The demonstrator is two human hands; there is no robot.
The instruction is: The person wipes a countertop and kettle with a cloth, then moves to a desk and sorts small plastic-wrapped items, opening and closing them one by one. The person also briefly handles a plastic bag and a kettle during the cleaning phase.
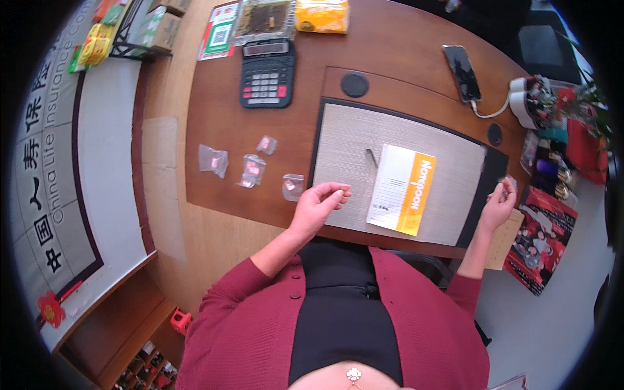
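My left hand [321, 202] hovers by the left edge of a grey desk pad [341, 141], its fingers curled in and nothing visible between them. Just left of it, a small clear zip bag [292, 194] with a red-and-white label lies on the wooden desk. More small clear bags [219, 163] with similar labels are spread farther left. Off the pad's right end, my right hand [498, 207] pinches a small clear plastic bag [511, 183]; its contents cannot be made out. Between the hands a yellow-and-white notebook [399, 190] rests on the pad, beside a dark pen [372, 157] partly under it.
A calculator [266, 73] and an orange packet [321, 17] are at the desk's far left. A phone [462, 73] on a white cable lies far right, near a white planter [521, 102]. A red printed sheet [541, 239] lies right of my right hand.
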